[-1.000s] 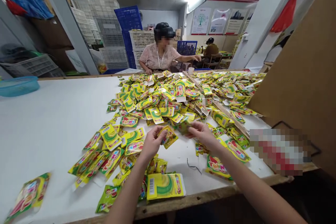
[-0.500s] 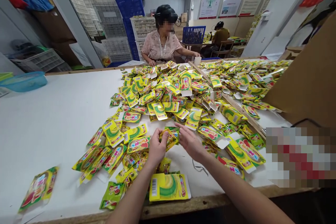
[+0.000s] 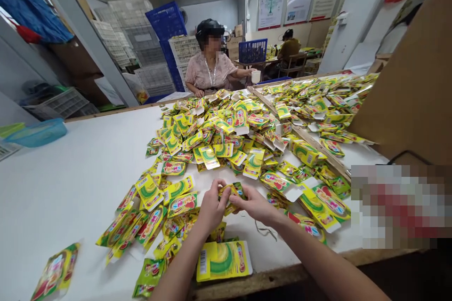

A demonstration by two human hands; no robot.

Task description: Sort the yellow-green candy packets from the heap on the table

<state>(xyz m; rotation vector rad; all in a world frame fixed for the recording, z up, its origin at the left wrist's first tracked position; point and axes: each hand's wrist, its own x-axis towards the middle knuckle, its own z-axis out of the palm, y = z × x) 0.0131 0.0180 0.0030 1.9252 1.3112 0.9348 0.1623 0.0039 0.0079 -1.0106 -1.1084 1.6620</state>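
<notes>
Low over the near part of the table, my left hand [image 3: 213, 203] is closed on small candy packets [image 3: 237, 190] in yellow and green wrappers. From the other side, my right hand [image 3: 254, 203] is closed with thumb and fingers on the same packets; fingers hide part of them. Below my hands, a yellow printed box [image 3: 226, 261] lies flat by the table's front edge. A green candy packet [image 3: 150, 270] lies left of it, and more loose packets [image 3: 173, 228] lie beside my left wrist. Right of my right hand are opened boxes [image 3: 326, 202].
A large heap of yellow boxes [image 3: 208, 155] covers the middle of the white table [image 3: 88, 169]. A wooden strip [image 3: 323, 153] divides it from another pile [image 3: 328, 99]. Cardboard [image 3: 406, 89] rises at right. A person [image 3: 211, 68] across the table holds a white cup [image 3: 256, 76].
My right hand has moved in from beside the packets and closed on them with my left. The person opposite has lifted the white cup slightly. The camera view has shifted a little.
</notes>
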